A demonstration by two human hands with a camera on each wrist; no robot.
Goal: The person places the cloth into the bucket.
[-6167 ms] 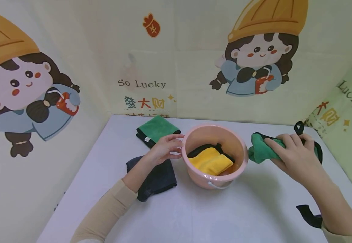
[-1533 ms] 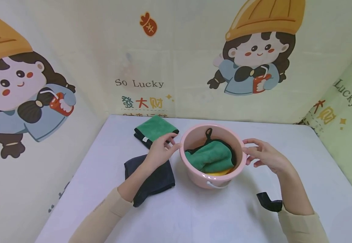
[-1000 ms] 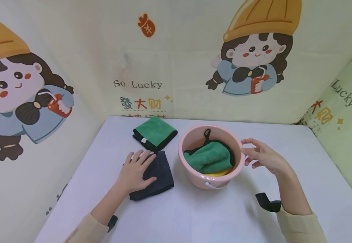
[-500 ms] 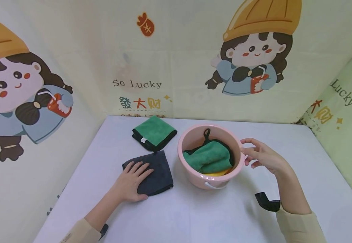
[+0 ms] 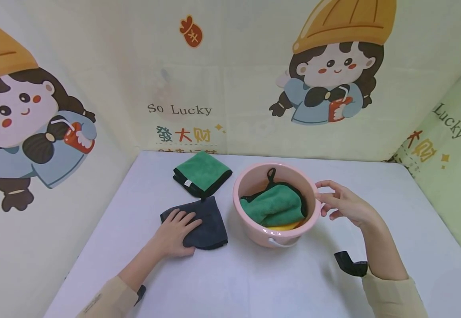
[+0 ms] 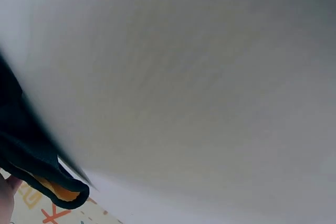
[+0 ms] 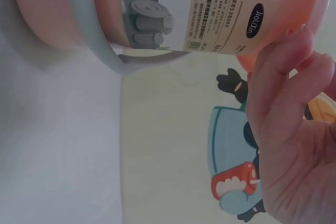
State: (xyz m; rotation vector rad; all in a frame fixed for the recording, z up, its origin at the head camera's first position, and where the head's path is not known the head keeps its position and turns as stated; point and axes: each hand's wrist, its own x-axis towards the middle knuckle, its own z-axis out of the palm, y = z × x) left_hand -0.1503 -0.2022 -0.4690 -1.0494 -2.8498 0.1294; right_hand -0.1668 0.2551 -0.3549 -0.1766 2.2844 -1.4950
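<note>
My left hand [image 5: 174, 236] rests on a folded dark navy cloth [image 5: 212, 223], fingers spread over its top and thumb at its near edge. In the left wrist view the dark cloth [image 6: 26, 150] shows a folded edge with yellow-orange inside; most of the hand is out of that view. To its right stands a pink bucket [image 5: 256, 234] holding a bunched green cloth [image 5: 278, 205] with black trim and loop. Part of a yellow cloth [image 5: 286, 227] shows beneath. The fingertips of my right hand [image 5: 347, 205] touch the bucket's right rim from outside; the right wrist view confirms the contact.
Behind the navy cloth lies a folded green cloth [image 5: 204, 171] with black edging and a white tag. Everything stands on a white table [image 5: 254, 282], enclosed at the back and sides by a printed cartoon backdrop [image 5: 238, 79]. The bucket's white handle [image 5: 282, 244] hangs down in front.
The green cloth went from my right hand into the bucket, and that hand moved to the rim. My left hand left the bucket for the navy cloth, whose near edge has since shifted slightly away.
</note>
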